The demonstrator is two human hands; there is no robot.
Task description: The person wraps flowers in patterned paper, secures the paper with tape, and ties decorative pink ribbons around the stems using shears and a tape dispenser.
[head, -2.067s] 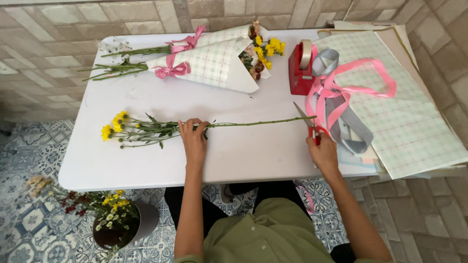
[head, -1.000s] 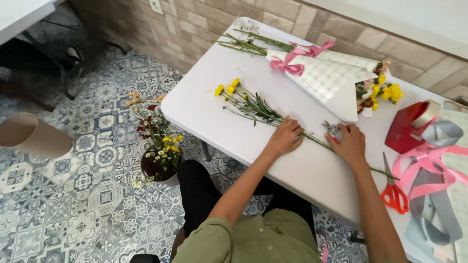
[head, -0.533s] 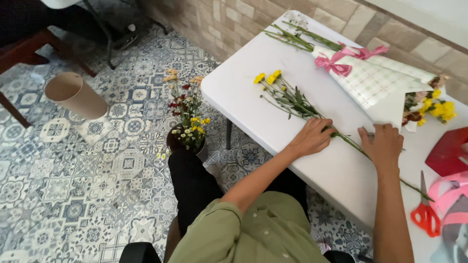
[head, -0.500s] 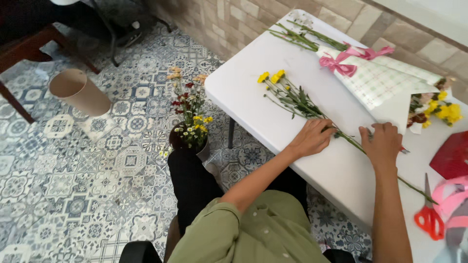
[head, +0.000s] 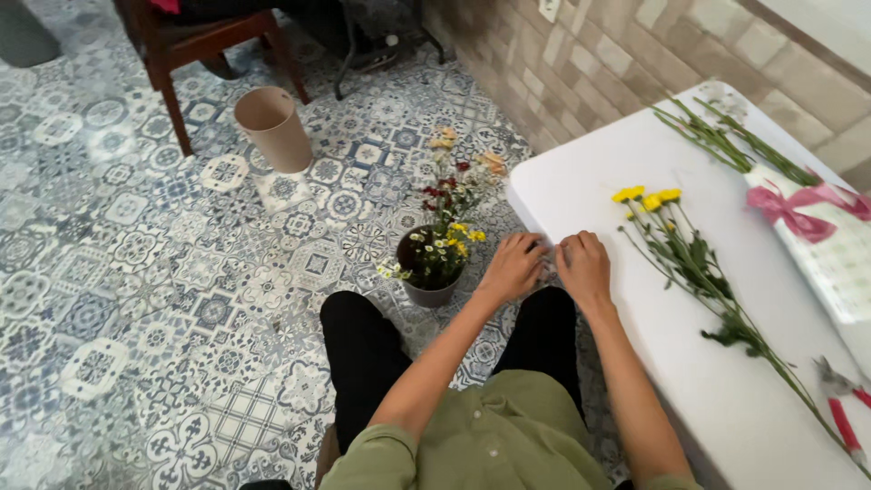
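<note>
the patterned tile floor (head: 136,299) takes up most of the room from where i stand, blue and grey, with a wooden chair (head: 209,45) at the far end and a beige bin (head: 272,127) beside its leg. next in size is the white table (head: 689,363), running along the brick wall (head: 581,63).

both hands sit together at the table's near corner, palms down and fingers curled on the edge — the left hand (head: 513,266) and the right hand (head: 583,268) almost touching at the fingertips. whether anything small is pinched under them i cannot tell; nothing shows between the fingers.

the yellow-flowered stems (head: 694,272) lie flat on the table just to the right of the right hand, apart from it. their long axis runs diagonally, blooms toward the wall end, cut ends trailing off toward the red-handled scissors (head: 839,408) at the table's far right. the right hand is plainly the nearer one. the blooms are small and bright yellow, on thin green stalks with dark leaves bunched midway.

beyond them lies a wrapped bouquet (head: 835,254) tied with a pink ribbon (head: 803,204). on the floor, just left of the left hand, stands a dark pot of mixed flowers (head: 435,263).
</note>
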